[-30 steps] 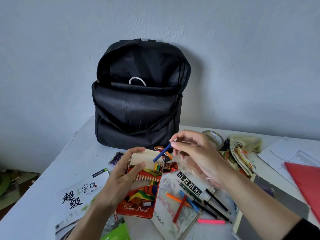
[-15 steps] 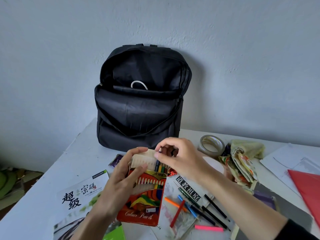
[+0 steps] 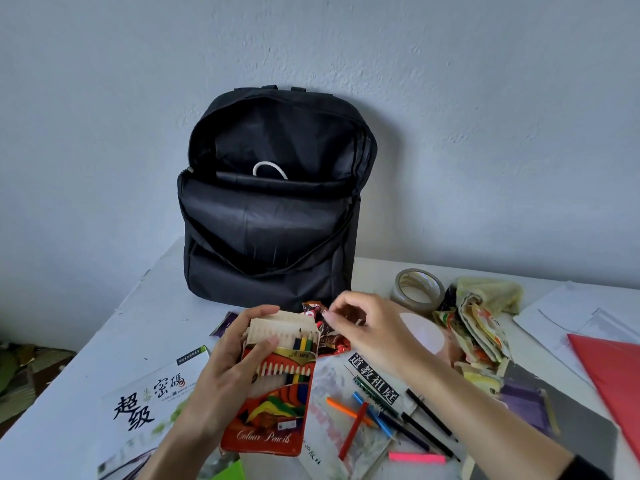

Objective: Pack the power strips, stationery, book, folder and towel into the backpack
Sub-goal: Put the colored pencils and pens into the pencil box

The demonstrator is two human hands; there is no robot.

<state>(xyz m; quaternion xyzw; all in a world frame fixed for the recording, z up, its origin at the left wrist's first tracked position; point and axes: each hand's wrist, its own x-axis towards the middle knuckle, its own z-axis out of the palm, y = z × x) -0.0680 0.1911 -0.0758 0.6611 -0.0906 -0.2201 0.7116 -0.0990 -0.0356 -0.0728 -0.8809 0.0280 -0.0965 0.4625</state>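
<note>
Pencil box (image 3: 273,407) sits gripped in left fingers (image 3: 262,345); right fingers (image 3: 335,317) hover loosely curled, empty, beside its open flap.

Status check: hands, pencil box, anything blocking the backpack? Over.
Left hand grips pencil box, flap open. Right hand empty, hovering by box top. Loose pencils on book; backpack open, mouth unobstructed.

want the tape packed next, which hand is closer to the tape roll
Right. The right hand is just left of the tape roll; the left hand grips the colour pencil box farther left.
</note>
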